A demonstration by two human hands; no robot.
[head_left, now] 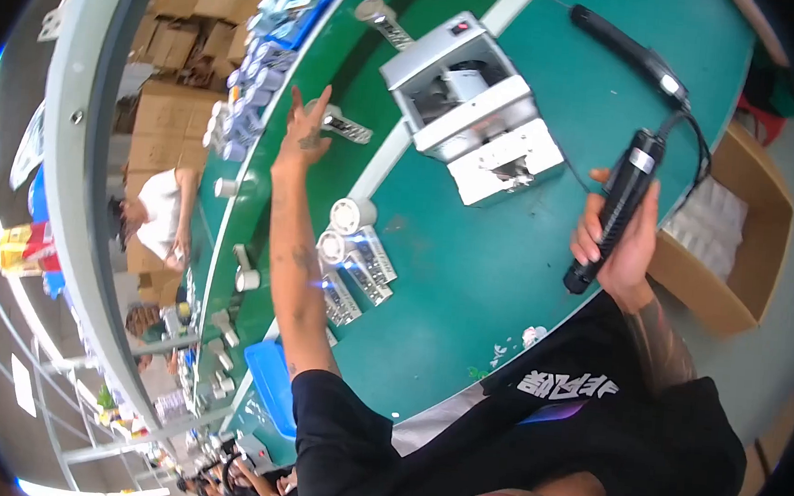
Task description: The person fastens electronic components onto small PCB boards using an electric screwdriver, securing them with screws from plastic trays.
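The left hand (303,138) spreads open at a silver-handled part (348,129) on the green belt (355,72)—contact unclear; the right hand (638,237) grips a black cylindrical tool (627,196). A loose pinch could drop the part.

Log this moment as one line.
Left hand: spread at white-and-silver part on green belt | Right hand: gripping black cylindrical tool | Metal machine: on green bench

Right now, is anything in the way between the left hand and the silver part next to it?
No, nothing visible stands between them. The left hand is right by the round end of the silver part; I can't tell whether its fingers grip it.
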